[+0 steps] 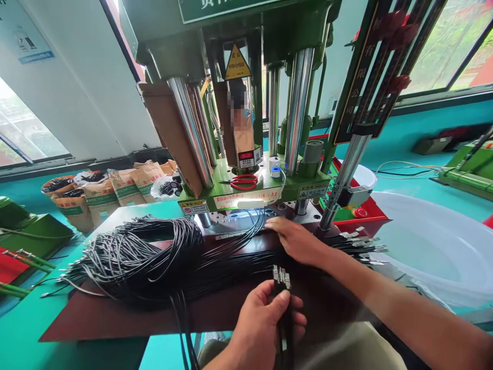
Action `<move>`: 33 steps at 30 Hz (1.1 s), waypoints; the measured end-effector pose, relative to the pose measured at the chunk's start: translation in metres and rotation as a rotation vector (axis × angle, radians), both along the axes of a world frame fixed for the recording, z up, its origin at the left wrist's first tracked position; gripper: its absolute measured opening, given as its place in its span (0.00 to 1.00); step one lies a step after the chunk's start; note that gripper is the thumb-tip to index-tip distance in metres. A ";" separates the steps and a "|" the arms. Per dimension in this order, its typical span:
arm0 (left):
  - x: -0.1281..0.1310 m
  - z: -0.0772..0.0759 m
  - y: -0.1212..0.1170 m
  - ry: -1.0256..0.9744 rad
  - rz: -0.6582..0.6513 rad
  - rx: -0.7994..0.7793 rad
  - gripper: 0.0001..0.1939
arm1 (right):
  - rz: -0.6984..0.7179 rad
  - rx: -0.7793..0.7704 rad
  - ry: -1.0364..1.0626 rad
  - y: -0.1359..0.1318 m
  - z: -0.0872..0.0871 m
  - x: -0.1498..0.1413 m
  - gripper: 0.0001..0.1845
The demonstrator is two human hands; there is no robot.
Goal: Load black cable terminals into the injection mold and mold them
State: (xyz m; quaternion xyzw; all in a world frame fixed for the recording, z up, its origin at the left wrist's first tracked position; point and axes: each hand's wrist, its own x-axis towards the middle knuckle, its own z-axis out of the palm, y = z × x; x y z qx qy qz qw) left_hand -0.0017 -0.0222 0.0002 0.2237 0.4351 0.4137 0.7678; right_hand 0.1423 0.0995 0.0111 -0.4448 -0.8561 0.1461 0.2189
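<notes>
My left hand is closed around a bunch of black cables, low in front of me. Their silver metal connectors stick up above the thumb. My right hand reaches to the front of the green press's lower die. Its fingers are drawn together at the die edge, and what lies between the tips is hidden. Right beside those fingertips, several thin cables run from the die down to the left. A big coiled heap of black cables lies to the left on the brown board.
Red-handled pliers and a blue-and-white tape roll rest on the press plate. More cable ends with metal connectors lie at the right. A white tub stands beyond them. Paper sacks line the left wall.
</notes>
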 end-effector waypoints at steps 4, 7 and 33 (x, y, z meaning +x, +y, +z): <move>-0.004 0.005 0.000 0.054 0.072 -0.019 0.18 | -0.111 0.011 -0.123 0.046 -0.017 -0.019 0.09; -0.008 0.008 0.000 0.101 0.068 0.007 0.17 | -0.131 0.012 -0.197 0.046 -0.019 -0.023 0.07; 0.010 0.003 0.013 0.312 -0.163 0.149 0.16 | -0.317 -0.703 1.144 -0.101 -0.024 0.012 0.29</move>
